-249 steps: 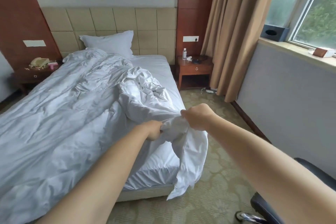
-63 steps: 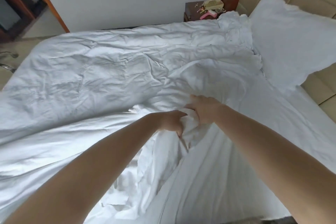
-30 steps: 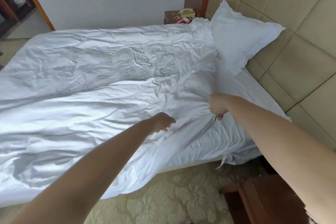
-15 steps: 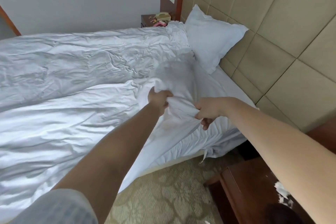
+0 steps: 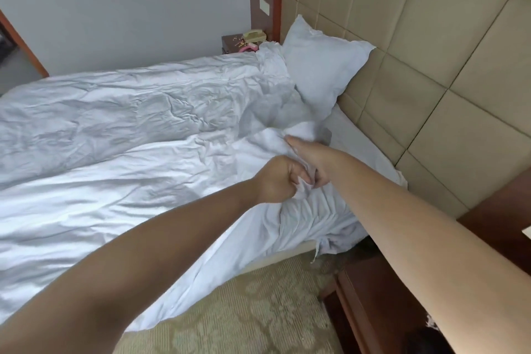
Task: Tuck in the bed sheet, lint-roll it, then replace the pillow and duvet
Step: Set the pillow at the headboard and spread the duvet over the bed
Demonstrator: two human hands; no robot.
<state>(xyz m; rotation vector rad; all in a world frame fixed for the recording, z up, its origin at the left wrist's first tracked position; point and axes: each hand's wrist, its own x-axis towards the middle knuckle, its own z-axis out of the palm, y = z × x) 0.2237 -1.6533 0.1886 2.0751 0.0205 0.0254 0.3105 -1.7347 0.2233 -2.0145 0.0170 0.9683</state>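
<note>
**Both hands bunched in the duvet near the head of the bed**

Gripping white cloth, the left hand (image 5: 277, 178) has its fingers curled tight round a fold of the duvet (image 5: 120, 135), close to the near edge of the bed. The right hand (image 5: 309, 162) is just beside it, almost touching, its fingers pinching the same gathered cloth at the lower knuckles; how the rest of its fingers lie cannot be told, since the hand is blurred.

One duvet lies crumpled over most of the mattress and hangs over the near side toward the patterned carpet (image 5: 253, 310). One pillow (image 5: 319, 72) stands tilted against the padded headboard (image 5: 431, 52). One bed sheet (image 5: 362, 152) shows bare between the pillow and the near corner, where it is rumpled and hanging loose.

Two bedside tables are in view: the far one (image 5: 230, 43) carries a telephone (image 5: 254, 35) and a pink object, too small to identify; the near one (image 5: 373, 296) sits at the lower right.
</note>
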